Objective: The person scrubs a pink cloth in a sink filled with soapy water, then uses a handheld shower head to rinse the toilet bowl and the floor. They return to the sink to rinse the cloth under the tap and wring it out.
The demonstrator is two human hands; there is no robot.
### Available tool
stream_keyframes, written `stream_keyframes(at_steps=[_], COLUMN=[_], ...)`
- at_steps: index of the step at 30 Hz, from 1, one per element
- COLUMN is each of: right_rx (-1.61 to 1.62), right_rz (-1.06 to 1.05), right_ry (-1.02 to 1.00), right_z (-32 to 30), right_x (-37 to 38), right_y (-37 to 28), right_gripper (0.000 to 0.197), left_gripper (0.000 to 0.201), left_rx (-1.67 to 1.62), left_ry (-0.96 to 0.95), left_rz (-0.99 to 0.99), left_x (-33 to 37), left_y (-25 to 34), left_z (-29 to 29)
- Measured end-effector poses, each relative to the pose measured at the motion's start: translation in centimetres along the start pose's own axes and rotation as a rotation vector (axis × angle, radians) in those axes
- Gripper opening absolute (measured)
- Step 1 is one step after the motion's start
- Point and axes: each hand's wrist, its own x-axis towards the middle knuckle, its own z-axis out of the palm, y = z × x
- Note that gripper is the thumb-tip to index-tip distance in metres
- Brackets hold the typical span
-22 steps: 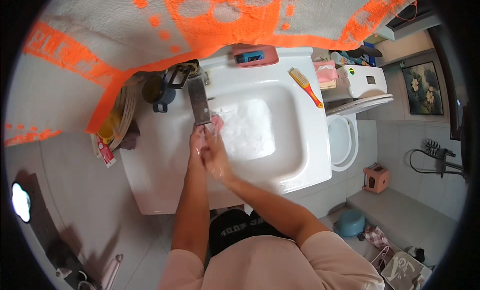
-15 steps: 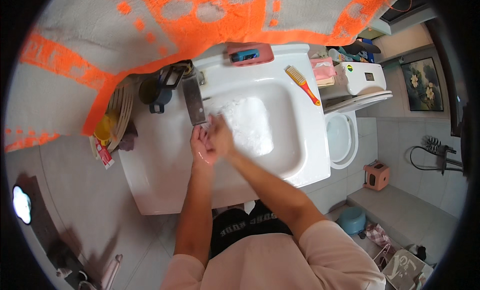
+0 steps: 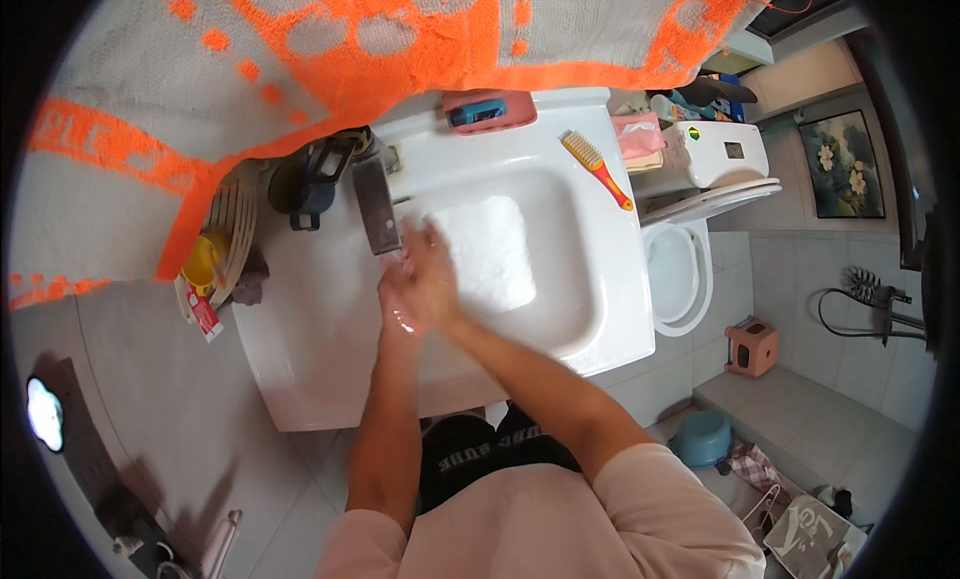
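My two wet hands press together at the left side of the white sink basin (image 3: 570, 249), just below the end of the metal faucet (image 3: 376, 214). My left hand (image 3: 396, 304) lies underneath, shiny with water at the wrist, its fingers mostly covered. My right hand (image 3: 434, 279) rests across it, a little blurred, with fingers stretched out toward the faucet. I make out no object in either hand. Bright white water or foam (image 3: 490, 254) shows in the basin to the right of my hands.
A grey and orange towel (image 3: 400, 39) hangs across the top. On the sink stand a dark mug (image 3: 305, 199), a pink soap dish (image 3: 515, 109) with a blue tube (image 3: 477, 112), and a yellow-orange brush (image 3: 597, 169). The toilet (image 3: 678, 269) is at the right, a basket (image 3: 235, 229) at the left.
My right hand has slid further over my left, covering the fingers that showed before. Both hands stay near the faucet's end, and the whole view has shifted slightly.
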Motion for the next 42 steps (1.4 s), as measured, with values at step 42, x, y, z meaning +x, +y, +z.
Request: stream_keyframes(at_steps=[42], right_rx=[-0.611], right_rz=[0.043], right_ry=[0.188], right_z=[-4.1], right_x=[-2.2], right_y=[14.2], right_gripper=[0.045], left_gripper=[0.082], left_rx=[0.189], left_ry=[0.728], left_rz=[-0.325], left_x=[-7.5], left_y=[-0.3], left_z=[-4.7])
